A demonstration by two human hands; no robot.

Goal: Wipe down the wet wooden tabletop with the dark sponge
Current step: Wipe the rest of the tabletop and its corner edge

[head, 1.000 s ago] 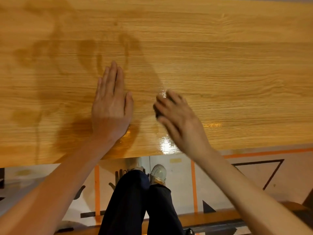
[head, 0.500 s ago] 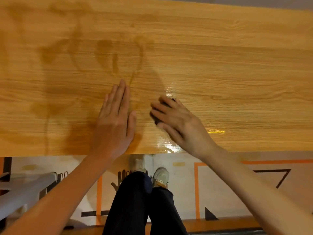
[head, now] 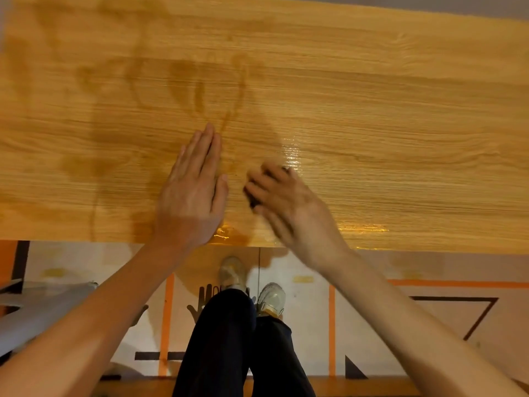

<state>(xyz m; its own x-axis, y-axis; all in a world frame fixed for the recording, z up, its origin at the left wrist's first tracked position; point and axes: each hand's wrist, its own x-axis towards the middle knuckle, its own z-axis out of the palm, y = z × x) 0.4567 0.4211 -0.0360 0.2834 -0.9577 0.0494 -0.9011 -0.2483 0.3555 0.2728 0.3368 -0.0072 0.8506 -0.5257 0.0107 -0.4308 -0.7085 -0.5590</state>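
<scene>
Near the tabletop (head: 372, 110) front edge, flat left hand (head: 193, 193); right hand (head: 289, 207) grips sponge (head: 253, 202).

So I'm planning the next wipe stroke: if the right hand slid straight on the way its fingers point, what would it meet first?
The right hand, gripping the dark sponge, points up and left. Its fingertips would probably just pass the left hand's fingertips, then meet only wet tabletop.
</scene>
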